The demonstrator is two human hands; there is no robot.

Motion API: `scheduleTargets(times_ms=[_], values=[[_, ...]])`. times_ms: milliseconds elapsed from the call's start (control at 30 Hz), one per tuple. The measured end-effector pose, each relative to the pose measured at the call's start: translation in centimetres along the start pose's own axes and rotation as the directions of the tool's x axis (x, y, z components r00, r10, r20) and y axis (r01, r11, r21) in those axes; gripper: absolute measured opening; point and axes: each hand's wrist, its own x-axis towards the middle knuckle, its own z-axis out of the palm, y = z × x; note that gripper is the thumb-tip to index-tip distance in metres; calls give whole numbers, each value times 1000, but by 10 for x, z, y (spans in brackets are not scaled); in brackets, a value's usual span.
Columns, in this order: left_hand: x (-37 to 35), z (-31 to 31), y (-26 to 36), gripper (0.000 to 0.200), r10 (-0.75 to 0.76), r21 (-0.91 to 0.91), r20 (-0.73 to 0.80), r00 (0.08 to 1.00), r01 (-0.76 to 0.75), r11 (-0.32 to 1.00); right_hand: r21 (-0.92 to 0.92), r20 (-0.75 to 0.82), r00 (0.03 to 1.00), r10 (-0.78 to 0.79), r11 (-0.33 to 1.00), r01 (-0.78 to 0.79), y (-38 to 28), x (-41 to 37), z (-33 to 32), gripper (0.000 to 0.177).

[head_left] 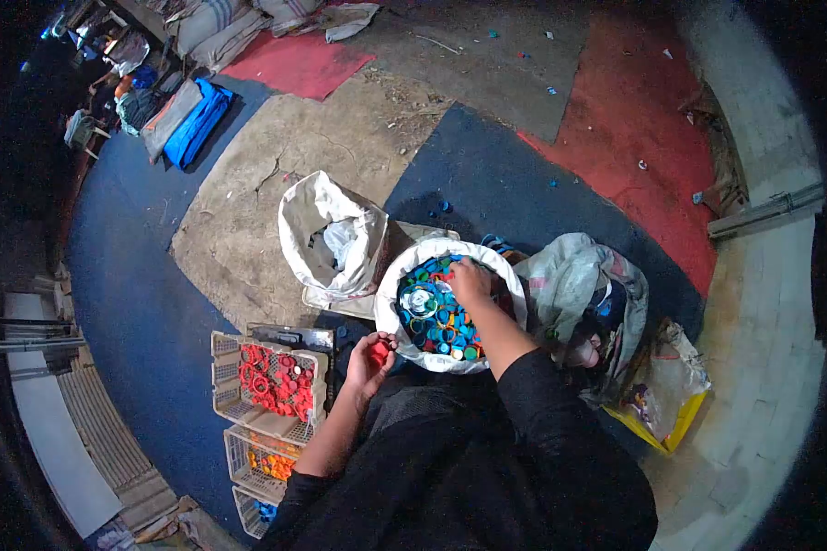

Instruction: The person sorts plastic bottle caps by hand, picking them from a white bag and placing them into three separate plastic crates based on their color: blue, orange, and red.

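A round white sack (387,303) full of mixed caps (439,317), mostly blue and green, stands in front of my body. My right hand (470,281) is down among the caps near the sack's upper right part; its fingertips are bent, and what they hold is too small to make out. My left hand (373,360) is at the sack's lower left rim, its fingers curled around red caps (379,352). Left of it, a beige crate (228,409) holds red caps and rings (276,381).
Crates with orange caps (271,465) and blue caps (266,511) stand below the red one. A white sack (294,220) is at the upper left, a grey sack (560,266) at the right, and a yellow-edged bag (678,422) beyond.
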Motion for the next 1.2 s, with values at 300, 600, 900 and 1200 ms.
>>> scheduleTargets(times_ms=[300,600,900,1200], values=[[10,9,-1,19,-10,10,13,1000,10,1000,76,-102,971,-214,972,222,9,-40,-2,15],[31,25,-10,19,-87,26,39,995,86,996,827,43,979,200,543,-147,2,-112,-28,27],[32,46,-25,17,-143,80,77,987,137,987,949,299,932,202,-164,-269,-8,-138,-50,22],[31,31,-39,21,-146,93,95,985,137,986,745,-194,979,68,660,101,4,-148,-50,16]])
